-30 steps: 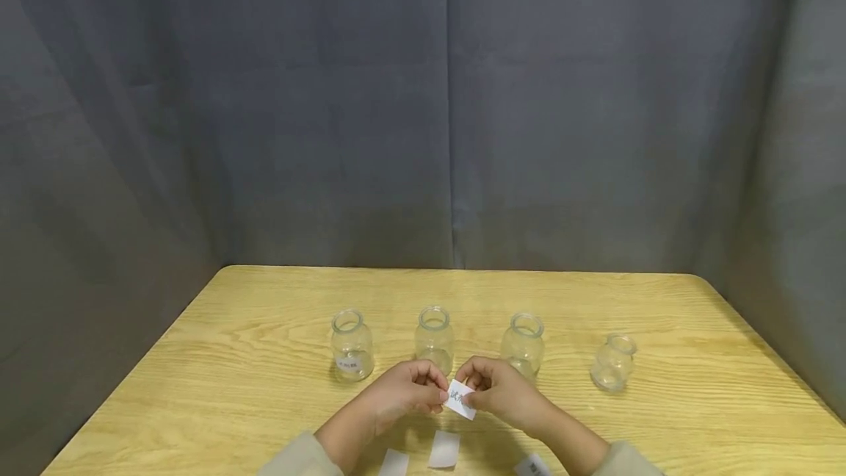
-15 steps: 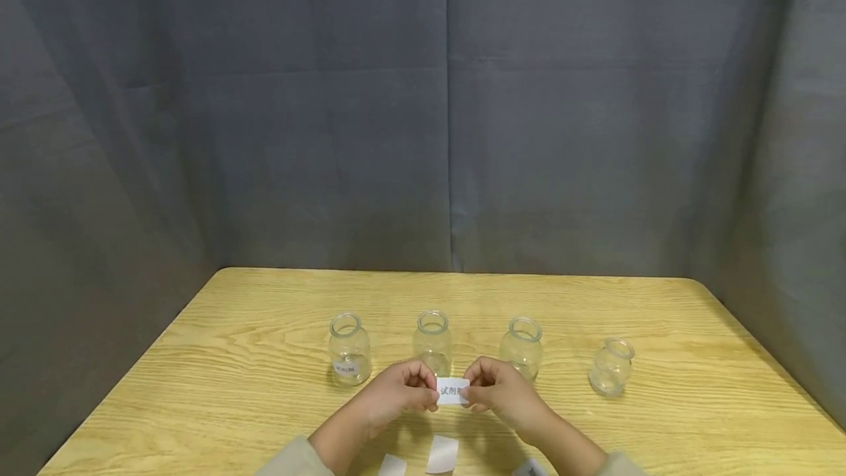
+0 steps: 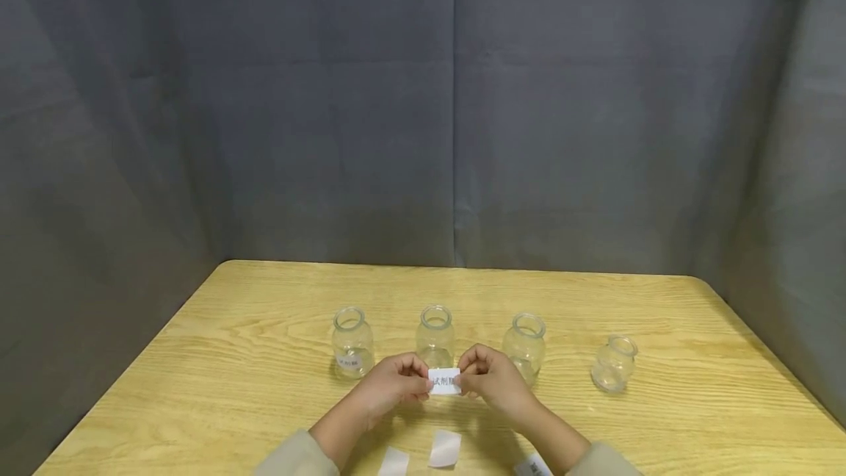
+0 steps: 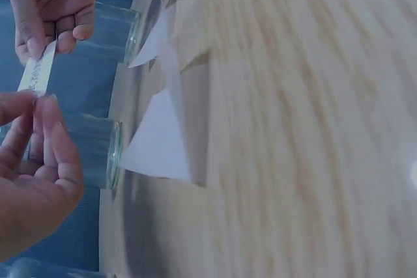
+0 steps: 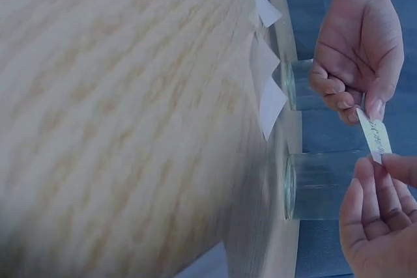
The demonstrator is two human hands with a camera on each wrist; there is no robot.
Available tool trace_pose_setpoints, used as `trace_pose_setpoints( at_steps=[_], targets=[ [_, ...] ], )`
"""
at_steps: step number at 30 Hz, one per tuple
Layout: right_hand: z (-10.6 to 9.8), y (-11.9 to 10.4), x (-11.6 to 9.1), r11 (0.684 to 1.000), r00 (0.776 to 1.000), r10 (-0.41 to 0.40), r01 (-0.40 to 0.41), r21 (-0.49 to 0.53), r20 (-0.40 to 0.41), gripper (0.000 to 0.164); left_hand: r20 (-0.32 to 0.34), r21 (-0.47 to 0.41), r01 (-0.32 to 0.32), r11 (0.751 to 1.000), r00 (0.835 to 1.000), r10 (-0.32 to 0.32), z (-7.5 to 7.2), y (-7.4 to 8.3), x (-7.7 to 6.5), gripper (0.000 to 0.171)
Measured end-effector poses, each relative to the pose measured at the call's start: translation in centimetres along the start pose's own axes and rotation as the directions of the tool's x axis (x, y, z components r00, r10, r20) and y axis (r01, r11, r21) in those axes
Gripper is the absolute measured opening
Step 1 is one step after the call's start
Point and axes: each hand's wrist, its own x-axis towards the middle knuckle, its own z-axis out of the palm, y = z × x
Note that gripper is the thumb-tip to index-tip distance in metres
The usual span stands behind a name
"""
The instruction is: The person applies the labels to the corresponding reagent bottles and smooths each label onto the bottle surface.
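Observation:
A small white label with dark printed characters is stretched between both hands, in front of the second glass jar from the left. My left hand pinches its left end between thumb and fingers. At the opposite end, my right hand pinches it the same way. In the left wrist view the label is seen at a slant between the two hands. The leftmost glass jar bears a similar printed label low on its front.
Further right stand a third glass jar and a smaller glass jar. On the near part of the wooden table lie a white paper piece, another paper piece and a printed label. A grey curtain hangs behind.
The label was tilted and partly covered by the right thumb; it has been turned level, facing the head camera. Both hands have moved slightly forward with it, towards the second jar.

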Motion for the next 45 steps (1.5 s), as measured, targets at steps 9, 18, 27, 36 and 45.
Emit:
trace_pose_setpoints(
  at_steps=[9, 18, 27, 36, 45],
  targets=[
    [0.7, 1.1, 0.8, 0.998, 0.998, 0.041, -0.044, -0.047, -0.049, 0.009, -0.142, 0.212, -0.057, 0.976, 0.986, 0.089, 0.4, -0.8, 0.1, 0.011],
    [1.2, 0.7, 1.5, 0.978, 0.994, -0.008, -0.014, -0.207, -0.105, 0.007, -0.200, 0.341, -0.041, 0.939, 0.973, 0.115, 0.4, -0.8, 0.7, 0.008],
    [1.8, 0.6, 2.5, 0.966, 0.974, 0.034, -0.089, -0.241, -0.222, 0.008, -0.274, 0.357, -0.001, 0.934, 0.956, 0.105, 0.3, -0.8, 1.5, 0.008],
    [1.5, 1.3, 2.7, 0.974, 0.968, 0.010, -0.066, -0.216, -0.249, 0.009, -0.280, 0.354, -0.049, 0.934, 0.947, 0.156, 0.7, -1.4, 2.4, 0.008],
    [1.9, 1.2, 3.3, 0.970, 0.957, 0.013, -0.083, -0.230, -0.289, 0.010, -0.277, 0.361, -0.043, 0.931, 0.949, 0.151, 0.1, -1.4, 2.4, 0.008]
  ],
)
